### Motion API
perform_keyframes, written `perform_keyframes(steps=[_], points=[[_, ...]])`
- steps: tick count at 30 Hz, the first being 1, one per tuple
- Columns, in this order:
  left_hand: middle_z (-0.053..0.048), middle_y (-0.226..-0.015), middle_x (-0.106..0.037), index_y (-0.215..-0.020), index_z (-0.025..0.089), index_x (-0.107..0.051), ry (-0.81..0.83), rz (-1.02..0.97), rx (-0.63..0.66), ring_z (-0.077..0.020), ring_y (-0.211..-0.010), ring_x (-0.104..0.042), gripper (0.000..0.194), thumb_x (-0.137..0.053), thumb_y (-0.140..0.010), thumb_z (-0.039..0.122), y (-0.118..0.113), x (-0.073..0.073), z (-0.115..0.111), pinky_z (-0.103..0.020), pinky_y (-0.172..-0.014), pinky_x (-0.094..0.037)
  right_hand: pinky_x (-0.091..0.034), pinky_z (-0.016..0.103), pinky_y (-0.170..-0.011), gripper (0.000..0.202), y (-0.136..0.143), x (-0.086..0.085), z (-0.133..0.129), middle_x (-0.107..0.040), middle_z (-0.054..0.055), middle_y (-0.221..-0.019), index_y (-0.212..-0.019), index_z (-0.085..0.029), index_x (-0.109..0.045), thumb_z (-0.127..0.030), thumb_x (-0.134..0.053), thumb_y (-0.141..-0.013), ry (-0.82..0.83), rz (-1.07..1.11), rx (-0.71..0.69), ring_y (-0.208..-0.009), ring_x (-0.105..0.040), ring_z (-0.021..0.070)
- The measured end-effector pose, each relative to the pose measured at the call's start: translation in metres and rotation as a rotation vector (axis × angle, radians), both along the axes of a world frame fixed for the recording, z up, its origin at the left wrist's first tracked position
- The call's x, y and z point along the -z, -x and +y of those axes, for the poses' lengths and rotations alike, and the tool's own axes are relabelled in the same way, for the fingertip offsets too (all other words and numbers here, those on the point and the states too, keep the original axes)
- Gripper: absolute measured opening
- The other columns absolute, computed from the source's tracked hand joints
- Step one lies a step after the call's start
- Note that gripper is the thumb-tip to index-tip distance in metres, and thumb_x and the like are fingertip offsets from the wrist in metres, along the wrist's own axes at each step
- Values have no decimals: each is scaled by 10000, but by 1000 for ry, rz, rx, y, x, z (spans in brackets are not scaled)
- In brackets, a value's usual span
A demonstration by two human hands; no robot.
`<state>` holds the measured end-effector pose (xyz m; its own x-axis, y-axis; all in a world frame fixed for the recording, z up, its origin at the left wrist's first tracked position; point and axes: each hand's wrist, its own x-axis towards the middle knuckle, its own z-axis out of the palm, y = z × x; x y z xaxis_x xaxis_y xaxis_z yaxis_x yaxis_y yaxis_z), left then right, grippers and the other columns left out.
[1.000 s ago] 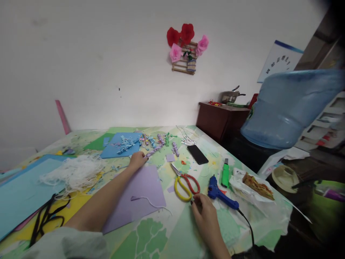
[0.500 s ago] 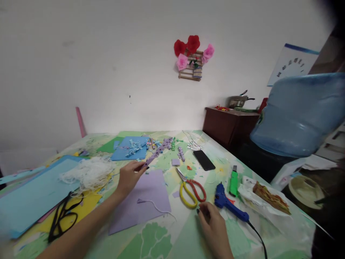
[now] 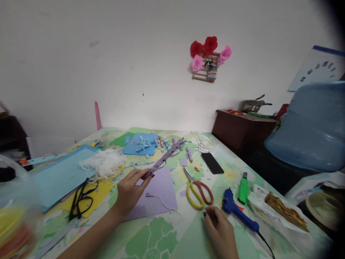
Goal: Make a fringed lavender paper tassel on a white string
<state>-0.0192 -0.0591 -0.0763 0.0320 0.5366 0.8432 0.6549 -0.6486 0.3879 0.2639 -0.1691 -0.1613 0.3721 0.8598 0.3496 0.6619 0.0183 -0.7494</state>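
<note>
My left hand (image 3: 132, 189) pinches the near end of a purple strip with dark holes (image 3: 167, 155), which slants up to the right above the table. Under it lies a purple sheet (image 3: 161, 187) with a white cord (image 3: 165, 204) on it. My right hand (image 3: 219, 226) rests on the table with curled fingers; whether it holds anything is hidden. Just beyond its fingertips are scissors with yellow and red handles (image 3: 199, 194). A blue glue gun (image 3: 238, 210) lies to the right of that hand.
A phone (image 3: 212, 163), a green cutter (image 3: 243, 189) and wrapped food (image 3: 285, 210) lie on the right. On the left are white shredded strands (image 3: 104, 163), black glasses (image 3: 81, 201) and light blue sheets (image 3: 61, 174). A blue water bottle (image 3: 307, 126) stands at the right.
The view has turned left, so most things appear further right. The purple strip in my left hand is now raised more clearly off the table. My right hand keeps its place beside the scissors.
</note>
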Motion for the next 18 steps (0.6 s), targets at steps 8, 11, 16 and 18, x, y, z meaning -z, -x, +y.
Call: perform_keyframes(steps=[8,11,16,18], points=[[-55,-771,-743,-848,189,-725,112,100,-37,-166,-661,-679,201,-594,-827,340,3,11,9,-256,-668,-516,-534,352,-649,258,-2,-2,0,-700,98,-761,-774,-187,-664,-414,-543,-752,-8,43,-11,-698,-659,260],[-37,-691,-721,-771,195,-714,237,183,-31,-169,-595,-651,209,-575,-809,346,8,18,23,-258,-590,-489,-542,324,-631,242,-2,-3,-1,-706,91,-745,-757,-193,-670,-408,-560,-746,-33,62,-3,-688,-665,248],[-48,-731,-715,-765,195,-695,463,335,-102,-190,-677,-646,176,-580,-821,317,26,31,46,-292,-648,-485,-557,323,-644,297,0,-2,-6,-717,103,-758,-759,-185,-673,-459,-560,-740,-48,129,35,-689,-676,246],[-57,-798,-691,-841,163,-673,544,383,-157,-186,-736,-636,188,-579,-863,324,33,37,50,-335,-709,-505,-562,324,-655,334,-2,0,-14,-720,107,-770,-786,-180,-673,-493,-563,-746,-27,163,40,-705,-679,249]])
